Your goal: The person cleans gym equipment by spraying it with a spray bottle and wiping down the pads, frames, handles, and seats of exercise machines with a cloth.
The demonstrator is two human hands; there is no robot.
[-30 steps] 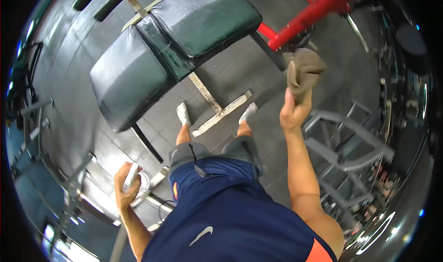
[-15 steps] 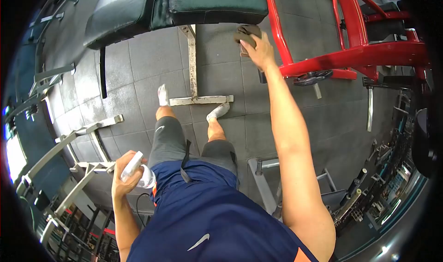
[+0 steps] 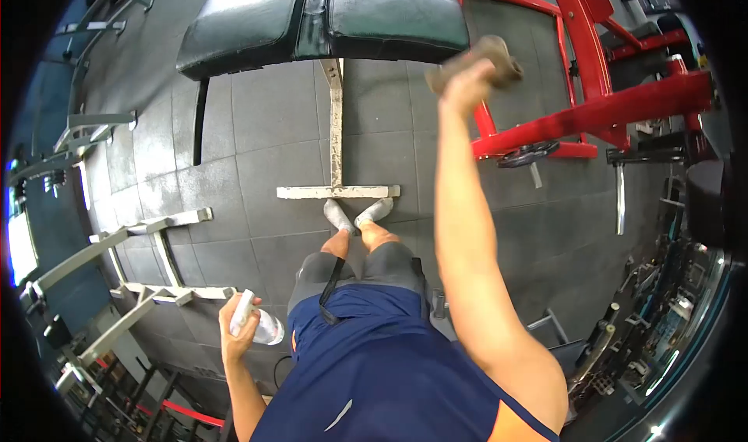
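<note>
My left hand is closed around a white spray bottle, held low at my left side. Stretched far forward, my right hand grips a brown cloth, which is smeared by motion. The cloth sits just past the right end of a dark green padded bench and overlaps a red machine frame in this view. Under the bench, a worn white metal leg runs down to a crossbar on the floor, close to my socked feet.
More of the red machine, with a red beam, stands to the right. Pale metal frames occupy the left side. Grey rubber tiles cover the floor. A rack of bars and attachments lies at lower right.
My right hand and the cloth have moved to the right, off the bench's end. My left foot has stepped in beside my right foot. The spray bottle remains in my left hand.
</note>
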